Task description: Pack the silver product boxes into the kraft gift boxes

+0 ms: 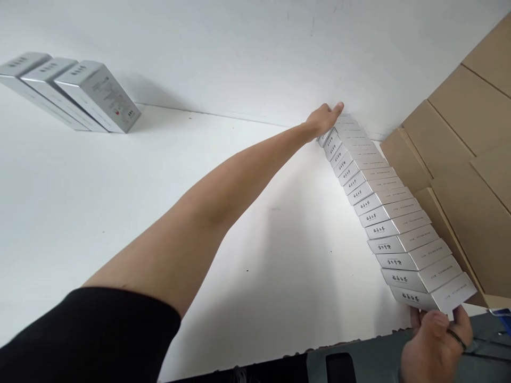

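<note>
A long row of slim white boxes (381, 213), packed face to face with dark print on their ends, runs from the back wall towards the near edge of the white surface. At the far end my left hand (325, 118) is closed against the last box, thumb raised and its other fingers partly hidden. My right hand (435, 343), with a dark ring on one finger, grips the nearest box from the front, its fingertips under or behind the lower edge. The row lies between my two hands, slightly uneven along its side.
Three more white boxes (106, 98) stand leaning together at the back left, near the white wall (239, 53). Brown cardboard cartons (443, 138) are stacked along the right side. The rough front edge of the white surface (279, 276) runs along the bottom.
</note>
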The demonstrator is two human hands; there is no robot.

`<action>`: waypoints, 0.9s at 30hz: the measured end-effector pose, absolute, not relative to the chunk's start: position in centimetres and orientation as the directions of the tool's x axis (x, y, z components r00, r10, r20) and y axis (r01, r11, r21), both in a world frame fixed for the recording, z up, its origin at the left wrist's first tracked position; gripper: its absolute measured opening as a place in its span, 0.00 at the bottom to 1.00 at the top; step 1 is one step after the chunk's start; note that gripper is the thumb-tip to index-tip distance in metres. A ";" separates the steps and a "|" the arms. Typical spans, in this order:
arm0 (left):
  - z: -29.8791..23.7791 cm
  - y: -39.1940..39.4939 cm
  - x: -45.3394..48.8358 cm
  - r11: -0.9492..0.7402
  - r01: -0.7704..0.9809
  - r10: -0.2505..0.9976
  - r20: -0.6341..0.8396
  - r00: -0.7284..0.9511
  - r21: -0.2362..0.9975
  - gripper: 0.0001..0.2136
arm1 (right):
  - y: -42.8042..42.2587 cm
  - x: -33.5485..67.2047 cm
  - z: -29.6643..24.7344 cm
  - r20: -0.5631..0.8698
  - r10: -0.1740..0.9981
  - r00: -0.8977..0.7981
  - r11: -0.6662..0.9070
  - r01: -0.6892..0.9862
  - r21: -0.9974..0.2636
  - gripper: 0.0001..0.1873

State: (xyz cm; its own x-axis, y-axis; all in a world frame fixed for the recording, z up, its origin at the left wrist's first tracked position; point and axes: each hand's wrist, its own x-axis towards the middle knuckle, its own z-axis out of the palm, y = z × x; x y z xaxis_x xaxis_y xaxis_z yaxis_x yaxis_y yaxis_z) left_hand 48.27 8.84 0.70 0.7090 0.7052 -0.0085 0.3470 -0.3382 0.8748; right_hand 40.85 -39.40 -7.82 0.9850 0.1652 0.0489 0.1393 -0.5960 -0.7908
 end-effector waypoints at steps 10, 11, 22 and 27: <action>-0.3 8.5 42.9 -0.366 0.424 0.783 0.029 0.621 0.828 0.23 | -35.4 41.7 -3.6 -0.065 0.052 0.997 -0.207 -0.052 -0.977 0.42; -0.1 8.7 41.4 -0.334 0.440 0.792 -0.005 0.611 0.834 0.23 | -35.3 41.9 -3.6 -0.040 0.100 0.994 -0.197 -0.020 -0.980 0.40; 1.2 8.2 28.0 -0.224 0.516 0.811 -0.136 0.570 0.826 0.53 | -29.2 44.6 -3.4 -0.147 0.430 0.891 -0.311 -0.006 -0.950 0.54; 0.5 7.7 27.4 -0.286 0.404 0.778 -0.035 0.627 0.869 0.58 | -24.0 45.8 -4.1 -0.161 0.469 0.868 -0.439 0.071 -0.896 0.60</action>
